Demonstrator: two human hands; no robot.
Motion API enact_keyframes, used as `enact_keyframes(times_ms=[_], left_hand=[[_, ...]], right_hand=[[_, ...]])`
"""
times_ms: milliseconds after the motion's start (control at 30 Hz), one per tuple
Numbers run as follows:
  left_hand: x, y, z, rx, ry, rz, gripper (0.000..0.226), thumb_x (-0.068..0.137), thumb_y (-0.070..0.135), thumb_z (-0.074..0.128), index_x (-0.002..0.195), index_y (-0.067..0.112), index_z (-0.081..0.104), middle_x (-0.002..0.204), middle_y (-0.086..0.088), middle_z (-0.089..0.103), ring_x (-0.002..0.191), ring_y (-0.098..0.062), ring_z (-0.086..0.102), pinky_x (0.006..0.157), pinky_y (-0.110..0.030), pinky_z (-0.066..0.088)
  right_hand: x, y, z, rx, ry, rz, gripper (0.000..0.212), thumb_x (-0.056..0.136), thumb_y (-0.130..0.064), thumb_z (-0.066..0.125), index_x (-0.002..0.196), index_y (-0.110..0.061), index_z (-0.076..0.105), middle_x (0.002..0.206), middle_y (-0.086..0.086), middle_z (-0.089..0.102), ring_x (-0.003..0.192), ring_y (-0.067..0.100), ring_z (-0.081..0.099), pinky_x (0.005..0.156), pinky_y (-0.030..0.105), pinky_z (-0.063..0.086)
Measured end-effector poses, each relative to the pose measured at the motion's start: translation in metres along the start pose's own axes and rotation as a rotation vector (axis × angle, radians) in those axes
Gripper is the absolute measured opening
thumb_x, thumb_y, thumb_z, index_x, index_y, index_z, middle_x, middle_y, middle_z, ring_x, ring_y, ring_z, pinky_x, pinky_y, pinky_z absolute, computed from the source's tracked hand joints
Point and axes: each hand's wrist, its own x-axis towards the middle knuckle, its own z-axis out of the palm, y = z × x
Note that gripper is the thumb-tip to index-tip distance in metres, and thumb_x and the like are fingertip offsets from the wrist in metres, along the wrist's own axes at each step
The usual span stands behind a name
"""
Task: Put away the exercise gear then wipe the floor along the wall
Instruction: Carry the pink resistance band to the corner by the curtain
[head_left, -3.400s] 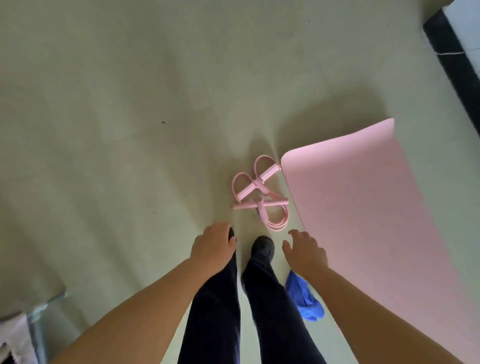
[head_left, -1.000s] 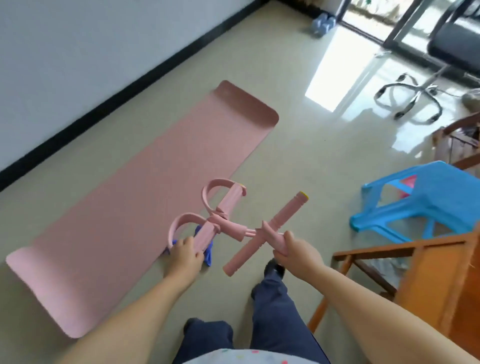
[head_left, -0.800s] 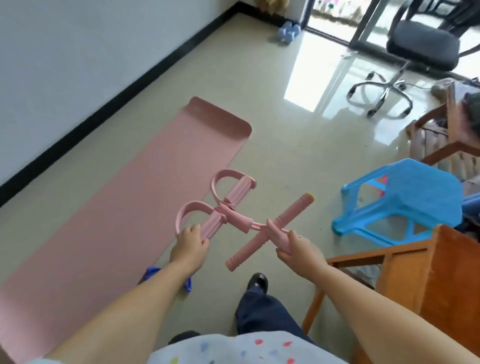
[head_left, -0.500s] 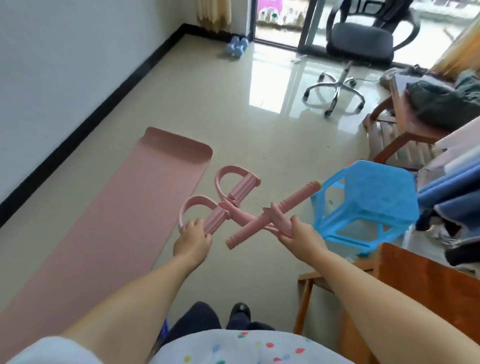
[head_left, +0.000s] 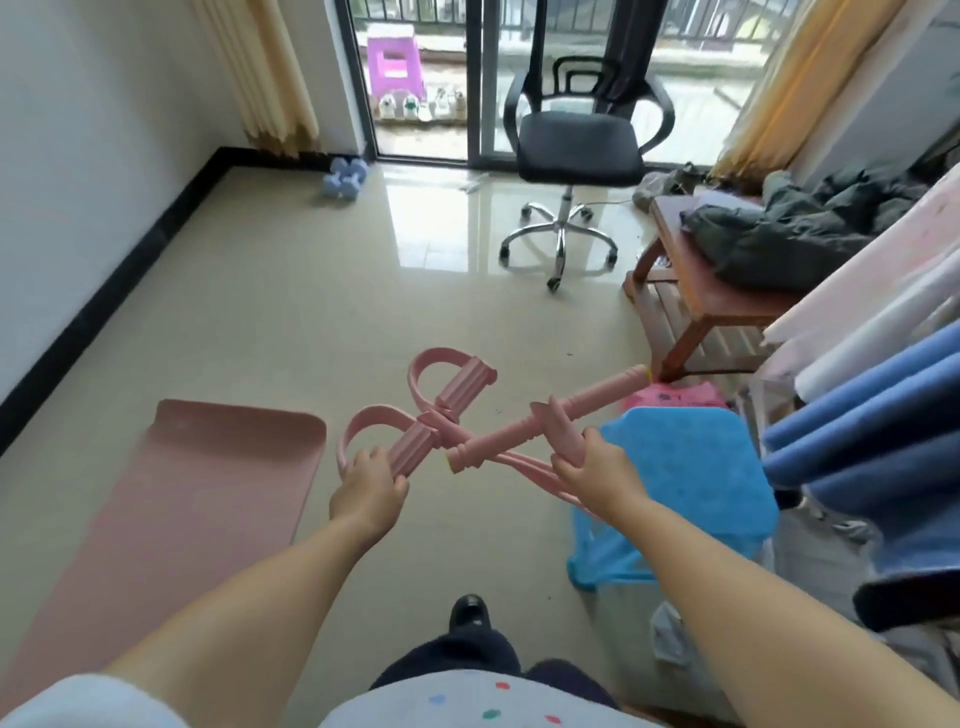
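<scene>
I hold a pink pedal resistance puller (head_left: 519, 431) in the air at waist height. My left hand (head_left: 369, 491) grips one of its ribbed foot pedals, beside the two foot loops. My right hand (head_left: 597, 475) grips the strap at the middle of its long pink handle bar. A pink exercise mat (head_left: 171, 509) lies flat on the floor to my lower left. Two pale blue dumbbells (head_left: 345, 177) sit on the floor in the far left corner by the wall.
A blue plastic stool (head_left: 685, 488) stands just right of my hands. A wooden bench (head_left: 691, 291) with dark clothes, hanging fabric (head_left: 872, 441) and a black office chair (head_left: 576, 150) fill the right and back. A black baseboard (head_left: 104, 291) runs along the left wall.
I picked the puller up off the floor with both hands. My view has lifted from the floor toward the balcony door, and the blue cloth near my feet is out of view.
</scene>
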Motion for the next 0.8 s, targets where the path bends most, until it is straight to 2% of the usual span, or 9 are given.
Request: enact_keyframes(times_ms=[200,367,433,533,667,800], left_hand=[[0.089,0.083,-0.018,-0.001,-0.02,0.091,0.028,0.092,0.024,0.048,0.115,0.01,0.045,0.12,-0.011,0.046,0.114,-0.031,0.046,0.078,-0.042,0.044],[0.174,0.128,-0.027,0.037,-0.021,0.105,0.025,0.093,0.025,0.047,0.114,0.011,0.045,0.12,-0.008,0.045,0.115,-0.029,0.046,0.078,-0.042,0.045],[0.21,0.143,-0.037,0.033,-0.002,0.073,0.025,0.093,0.026,0.046,0.113,0.011,0.045,0.12,-0.008,0.044,0.115,-0.029,0.046,0.078,-0.042,0.045],[0.252,0.156,-0.055,0.026,0.021,0.025,0.024,0.094,0.027,0.046,0.112,0.012,0.044,0.118,-0.007,0.045,0.111,-0.029,0.049,0.074,-0.039,0.044],[0.304,0.164,-0.081,0.003,0.064,-0.057,0.023,0.094,0.027,0.047,0.111,0.012,0.045,0.117,-0.007,0.046,0.105,-0.027,0.05,0.07,-0.038,0.045],[0.366,0.149,-0.1,-0.008,0.085,-0.126,0.025,0.094,0.028,0.046,0.114,0.012,0.044,0.118,-0.006,0.046,0.105,-0.026,0.05,0.069,-0.037,0.045]], right_hand=[[0.097,0.002,-0.054,0.053,0.005,0.087,0.031,0.09,-0.038,0.051,0.102,-0.011,0.043,0.088,0.008,0.056,0.083,0.029,0.056,0.071,0.038,0.046],[0.214,-0.015,-0.083,0.084,0.0,0.075,0.038,0.089,-0.037,0.054,0.11,-0.006,0.048,0.097,0.014,0.063,0.089,0.031,0.057,0.07,0.035,0.04],[0.267,-0.032,-0.097,0.114,-0.013,0.034,0.038,0.088,-0.038,0.054,0.111,-0.008,0.05,0.098,0.013,0.063,0.09,0.031,0.058,0.069,0.034,0.04],[0.325,-0.062,-0.113,0.193,-0.074,-0.005,0.035,0.085,-0.04,0.055,0.107,-0.013,0.051,0.087,0.007,0.063,0.079,0.028,0.061,0.068,0.036,0.049],[0.397,-0.114,-0.123,0.158,-0.158,-0.081,0.033,0.086,-0.038,0.053,0.108,-0.014,0.05,0.089,0.006,0.063,0.078,0.024,0.059,0.058,0.03,0.038],[0.463,-0.173,-0.107,0.151,-0.217,-0.134,0.031,0.087,-0.037,0.054,0.107,-0.014,0.05,0.09,0.007,0.064,0.079,0.022,0.058,0.059,0.031,0.04]])
